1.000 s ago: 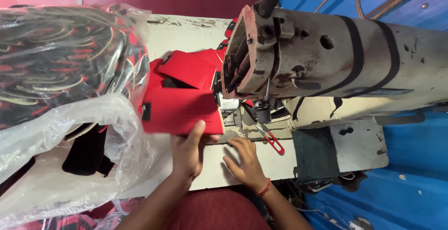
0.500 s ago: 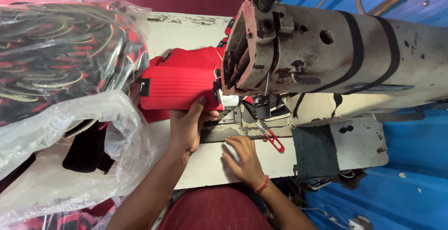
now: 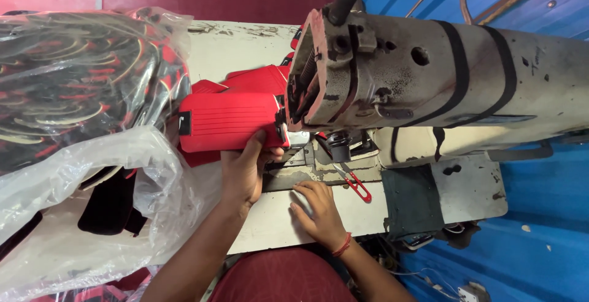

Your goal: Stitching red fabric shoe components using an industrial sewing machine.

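Looking down from the head camera, the left hand grips the near edge of a red ribbed fabric panel, thumb pressed on the top face and fingers curled beneath, so the grasp is closed on the piece close to its right-hand corner. The panel lies on the pale sewing table with its long axis running left to right, its ribs parallel to that axis, and most of its length reaches leftward away from the grip, toward a clear plastic bag of black and red pieces. Its right end sits touching, or just under, the head of the industrial sewing machine, beside the presser foot area, so the machine lies to the right of and slightly beyond the grip. More red fabric is bunched behind the panel, against the machine. The right hand rests flat and open on the table, fingers spread, holding nothing, nearer the person than the needle plate and just left of a pair of red-handled thread snips. Of the two hands, the left is the one on the panel; the right is apart from it, closer to the snips. A second crumpled plastic sheet covers dark pieces at the table's left.
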